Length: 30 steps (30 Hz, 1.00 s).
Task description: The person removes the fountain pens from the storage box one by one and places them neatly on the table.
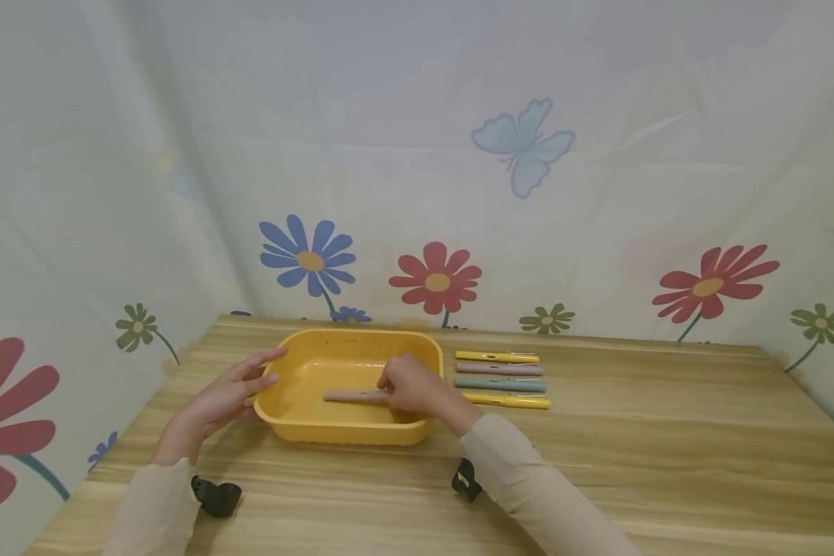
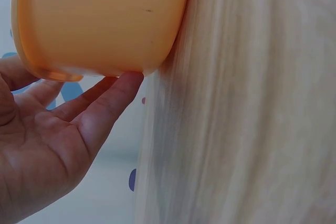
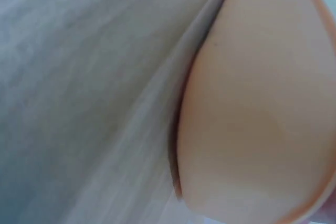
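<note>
A yellow plastic basin [image 1: 347,434] stands on the wooden table. My left hand [image 1: 224,395] holds its left rim, with some fingers over the edge; in the left wrist view other fingertips [image 2: 131,80] touch the outer wall. Inside the basin, toward its right side, my right hand [image 1: 411,384] grips a pale pink pen [image 1: 350,397], whose free end points left, close over the basin floor. The right wrist view shows mostly the basin's outer wall [image 3: 252,114]. Right of the basin lie a yellow pen [image 1: 496,357], a pinkish pen [image 1: 499,369], a teal pen [image 1: 499,384] and another yellow pen [image 1: 510,401].
Black wrist devices [image 1: 217,496] hang by both sleeves. Wood-grain tabletop [image 1: 653,432] stretches to the right of the pens. Behind the table's back edge hangs a white curtain [image 1: 403,185] printed with flowers and a butterfly.
</note>
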### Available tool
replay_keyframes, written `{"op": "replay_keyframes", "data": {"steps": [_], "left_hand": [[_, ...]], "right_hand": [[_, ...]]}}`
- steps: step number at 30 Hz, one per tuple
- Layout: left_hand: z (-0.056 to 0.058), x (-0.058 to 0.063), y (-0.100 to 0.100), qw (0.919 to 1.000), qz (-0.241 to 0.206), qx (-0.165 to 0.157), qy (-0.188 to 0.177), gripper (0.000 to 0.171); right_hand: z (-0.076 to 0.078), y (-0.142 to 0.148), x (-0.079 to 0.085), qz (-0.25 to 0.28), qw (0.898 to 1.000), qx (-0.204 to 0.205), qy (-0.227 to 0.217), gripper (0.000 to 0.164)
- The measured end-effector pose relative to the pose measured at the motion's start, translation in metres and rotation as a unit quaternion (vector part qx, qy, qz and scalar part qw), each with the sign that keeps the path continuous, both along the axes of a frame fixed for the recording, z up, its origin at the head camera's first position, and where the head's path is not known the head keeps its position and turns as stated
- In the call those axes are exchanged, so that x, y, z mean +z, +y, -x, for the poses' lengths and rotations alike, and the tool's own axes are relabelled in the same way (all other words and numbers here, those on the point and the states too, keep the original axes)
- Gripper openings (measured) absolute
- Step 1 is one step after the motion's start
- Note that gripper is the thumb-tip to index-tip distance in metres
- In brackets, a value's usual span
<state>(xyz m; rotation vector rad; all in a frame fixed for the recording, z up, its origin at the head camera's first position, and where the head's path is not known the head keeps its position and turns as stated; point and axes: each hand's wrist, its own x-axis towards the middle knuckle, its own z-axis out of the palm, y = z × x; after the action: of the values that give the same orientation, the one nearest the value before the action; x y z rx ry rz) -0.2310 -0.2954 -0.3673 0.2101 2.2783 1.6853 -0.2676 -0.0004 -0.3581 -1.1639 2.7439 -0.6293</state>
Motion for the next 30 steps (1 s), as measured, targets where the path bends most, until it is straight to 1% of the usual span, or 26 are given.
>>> {"op": "replay_keyframes", "data": {"steps": [2, 4, 6, 10, 13, 14, 22, 26, 30], "left_hand": [[0.0, 0.0, 0.0, 1.0, 0.001, -0.002, 0.001, 0.059], [0.0, 0.0, 0.0, 1.0, 0.002, -0.003, 0.001, 0.059], [0.0, 0.0, -0.001, 1.0, 0.003, -0.003, 0.0, 0.059], [0.0, 0.0, -0.001, 1.0, 0.006, -0.003, 0.0, 0.058], [0.0, 0.0, 0.0, 1.0, 0.004, -0.003, 0.001, 0.058], [0.0, 0.0, 0.0, 1.0, 0.004, -0.003, 0.002, 0.058], [0.0, 0.001, 0.0, 1.0, 0.004, -0.002, 0.001, 0.061], [0.001, 0.001, 0.0, 0.9999, 0.011, -0.004, 0.0, 0.064], [0.001, 0.001, -0.001, 0.9999, 0.013, -0.004, -0.003, 0.064]], "right_hand": [[-0.001, 0.003, 0.003, 0.009, 1.0, 0.02, 0.016, 0.019], [-0.002, 0.005, 0.007, 0.016, 0.999, 0.034, 0.017, 0.028], [-0.003, 0.008, 0.011, 0.024, 0.999, 0.041, 0.013, 0.026], [-0.005, 0.015, 0.021, 0.042, 0.998, 0.045, 0.011, 0.014], [-0.007, 0.023, 0.027, 0.053, 0.997, 0.048, 0.027, 0.016], [-0.008, 0.025, 0.029, 0.058, 0.997, 0.048, 0.023, 0.016], [-0.013, 0.048, 0.037, 0.096, 0.995, 0.03, -0.012, 0.018], [-0.015, 0.061, 0.041, 0.116, 0.993, 0.022, -0.018, 0.019], [-0.016, 0.075, 0.042, 0.12, 0.992, 0.014, -0.018, 0.02]]}}
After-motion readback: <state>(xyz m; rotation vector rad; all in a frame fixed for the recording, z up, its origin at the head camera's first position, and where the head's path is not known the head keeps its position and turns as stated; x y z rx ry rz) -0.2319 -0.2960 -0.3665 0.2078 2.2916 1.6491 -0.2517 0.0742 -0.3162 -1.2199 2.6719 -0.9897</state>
